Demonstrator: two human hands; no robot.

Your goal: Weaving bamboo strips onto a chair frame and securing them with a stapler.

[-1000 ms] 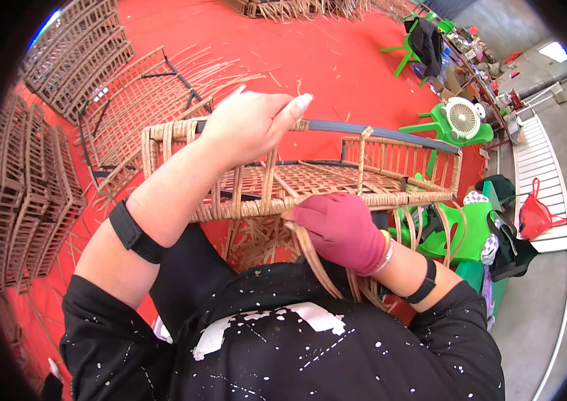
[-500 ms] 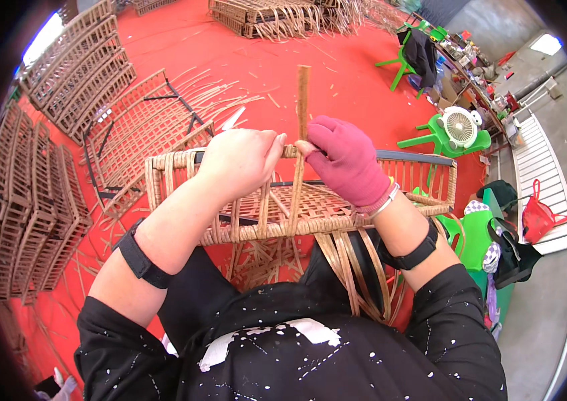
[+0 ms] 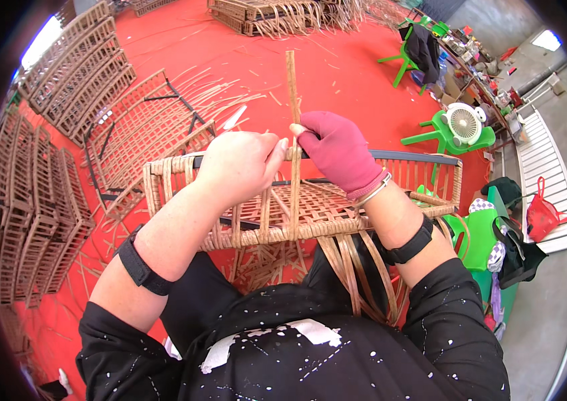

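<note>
Brown, flat weaving strip [image 3: 291, 80] stands upright above the wicker frame [image 3: 283, 232], which lies across the space in front of the person's torso. The right hand [image 3: 338, 152], in a pink fingerless glove, pinches this strip between thumb and fingers just above the frame's dark top rail [image 3: 409, 157]; below the grip, the strip runs down the frame's near side to the wrapped lower edge. The bare left hand [image 3: 238, 164] is curled over the same rail just left of the strip, thumb against the fingers, some fingertips hidden. More loose strips [image 3: 345, 267] hang from the lower edge beside the person's leg. Beyond, a partly woven panel [image 3: 150, 120] with fringed ends rests on the red floor [image 3: 230, 50], near stacked frames [image 3: 36, 214].
</note>
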